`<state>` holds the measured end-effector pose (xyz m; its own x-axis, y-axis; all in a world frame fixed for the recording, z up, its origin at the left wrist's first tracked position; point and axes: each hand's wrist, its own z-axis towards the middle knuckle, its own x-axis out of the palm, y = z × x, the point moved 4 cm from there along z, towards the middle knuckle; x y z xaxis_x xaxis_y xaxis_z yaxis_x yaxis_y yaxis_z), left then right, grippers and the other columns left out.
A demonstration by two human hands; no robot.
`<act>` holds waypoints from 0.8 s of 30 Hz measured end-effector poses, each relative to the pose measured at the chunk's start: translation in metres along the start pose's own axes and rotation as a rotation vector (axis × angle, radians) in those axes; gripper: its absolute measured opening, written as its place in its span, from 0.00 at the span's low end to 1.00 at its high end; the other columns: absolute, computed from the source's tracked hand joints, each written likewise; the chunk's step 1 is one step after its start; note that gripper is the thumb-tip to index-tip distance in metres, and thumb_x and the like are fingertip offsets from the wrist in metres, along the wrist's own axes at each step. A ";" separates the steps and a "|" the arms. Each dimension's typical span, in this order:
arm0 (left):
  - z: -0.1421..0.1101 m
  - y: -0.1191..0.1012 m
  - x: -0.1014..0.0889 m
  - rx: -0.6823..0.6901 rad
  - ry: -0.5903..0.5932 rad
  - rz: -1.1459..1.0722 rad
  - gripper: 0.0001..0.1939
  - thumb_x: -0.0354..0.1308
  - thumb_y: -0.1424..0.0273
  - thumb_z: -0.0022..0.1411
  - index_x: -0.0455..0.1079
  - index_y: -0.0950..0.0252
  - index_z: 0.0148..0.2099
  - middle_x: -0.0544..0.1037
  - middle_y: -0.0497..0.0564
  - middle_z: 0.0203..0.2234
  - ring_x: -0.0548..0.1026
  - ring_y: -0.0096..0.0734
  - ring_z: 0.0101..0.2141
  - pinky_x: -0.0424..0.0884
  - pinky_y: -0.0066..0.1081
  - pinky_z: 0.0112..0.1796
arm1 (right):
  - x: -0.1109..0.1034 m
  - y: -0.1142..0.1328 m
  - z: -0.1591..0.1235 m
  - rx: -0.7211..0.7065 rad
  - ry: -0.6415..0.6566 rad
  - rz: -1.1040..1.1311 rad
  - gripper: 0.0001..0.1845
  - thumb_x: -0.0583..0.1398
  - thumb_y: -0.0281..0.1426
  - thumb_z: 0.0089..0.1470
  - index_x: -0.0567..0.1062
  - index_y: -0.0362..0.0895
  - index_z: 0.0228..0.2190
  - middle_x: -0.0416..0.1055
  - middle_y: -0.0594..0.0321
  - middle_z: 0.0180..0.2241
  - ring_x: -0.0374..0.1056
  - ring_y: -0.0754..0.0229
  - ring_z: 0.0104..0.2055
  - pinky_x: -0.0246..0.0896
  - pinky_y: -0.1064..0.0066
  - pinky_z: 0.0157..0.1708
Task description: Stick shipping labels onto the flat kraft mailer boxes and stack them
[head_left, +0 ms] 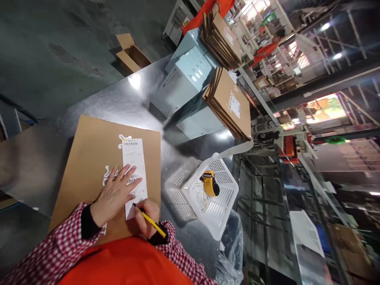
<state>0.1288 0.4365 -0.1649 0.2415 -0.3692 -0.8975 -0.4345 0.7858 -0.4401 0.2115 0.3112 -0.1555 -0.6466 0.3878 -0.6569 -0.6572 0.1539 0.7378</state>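
A flat brown cardboard box lies on a shiny metal table. A white shipping label with barcodes is stuck on its top. My left hand rests open and flat on the label, fingers spread, a ring on one finger. My right hand is closed around a yellow pen, its tip touching the lower end of the label. Both sleeves are red-and-white checked.
A white perforated plastic basket to the right holds a yellow device. Pale boxes and stacks of flattened cartons stand farther along the table. An open carton sits on the floor. Racks and people in orange stand behind.
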 end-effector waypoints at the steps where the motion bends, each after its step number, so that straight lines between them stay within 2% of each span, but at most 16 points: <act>1: 0.000 0.000 0.001 -0.001 -0.003 0.000 0.29 0.67 0.62 0.51 0.67 0.51 0.56 0.62 0.53 0.61 0.56 0.47 0.61 0.50 0.53 0.59 | 0.000 0.001 0.000 -0.010 0.001 -0.007 0.09 0.54 0.29 0.50 0.70 0.42 0.22 0.65 0.66 0.17 0.60 0.67 0.19 0.53 0.74 0.21; 7: -0.001 0.002 0.004 0.009 -0.009 -0.002 0.29 0.67 0.64 0.51 0.67 0.51 0.56 0.62 0.54 0.61 0.56 0.47 0.61 0.50 0.54 0.59 | 0.000 0.001 0.001 -0.023 -0.007 -0.053 0.10 0.52 0.28 0.51 0.69 0.42 0.22 0.64 0.66 0.18 0.60 0.66 0.20 0.53 0.73 0.21; 12: 0.000 0.002 0.003 0.015 -0.013 -0.002 0.29 0.67 0.64 0.51 0.67 0.52 0.56 0.62 0.53 0.61 0.55 0.46 0.62 0.51 0.53 0.59 | 0.002 0.001 0.000 -0.108 -0.005 -0.011 0.10 0.52 0.29 0.51 0.68 0.42 0.21 0.64 0.67 0.17 0.59 0.67 0.19 0.51 0.74 0.20; 24: 0.001 0.002 0.003 0.013 -0.013 0.002 0.29 0.67 0.62 0.50 0.67 0.52 0.55 0.62 0.54 0.61 0.56 0.46 0.61 0.52 0.54 0.58 | 0.001 -0.002 -0.001 -0.098 -0.043 -0.054 0.08 0.52 0.27 0.49 0.67 0.43 0.21 0.61 0.67 0.17 0.57 0.67 0.19 0.49 0.73 0.20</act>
<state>0.1291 0.4374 -0.1683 0.2515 -0.3611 -0.8979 -0.4234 0.7933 -0.4376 0.2120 0.3107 -0.1581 -0.5930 0.4206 -0.6866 -0.7269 0.0871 0.6812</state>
